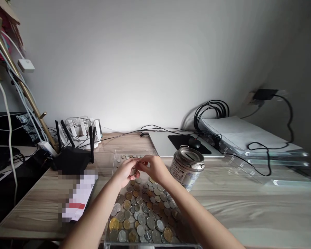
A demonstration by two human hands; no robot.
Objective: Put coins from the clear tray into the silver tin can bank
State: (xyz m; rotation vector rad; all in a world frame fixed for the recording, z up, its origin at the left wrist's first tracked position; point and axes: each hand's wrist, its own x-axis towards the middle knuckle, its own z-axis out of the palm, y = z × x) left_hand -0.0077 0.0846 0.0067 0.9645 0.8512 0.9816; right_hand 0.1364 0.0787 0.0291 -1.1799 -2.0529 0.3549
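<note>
Over the far part of a clear plastic tray [113, 173], my two hands meet. My left hand [126, 172] is curled with its palm turned inward, and the edges of coins show between its fingers. The fingers of my right hand [154, 167] are pinched together against the left fingertips; what they hold is hidden. Below lie many loose coins [141, 219], silver, brass and copper coloured, spread over the tray. Just right of my right hand stands a round metal tin [188, 167] with a slot in its lid.
A phone-like slab [80, 199], partly blurred out, lies left of the tray. Black and white routers [72, 159] stand behind it. A closed silver laptop [160, 143] carries a mouse pad and a black mouse [194, 142]. Stacked clear trays with paper [243, 133] and cables occupy the right.
</note>
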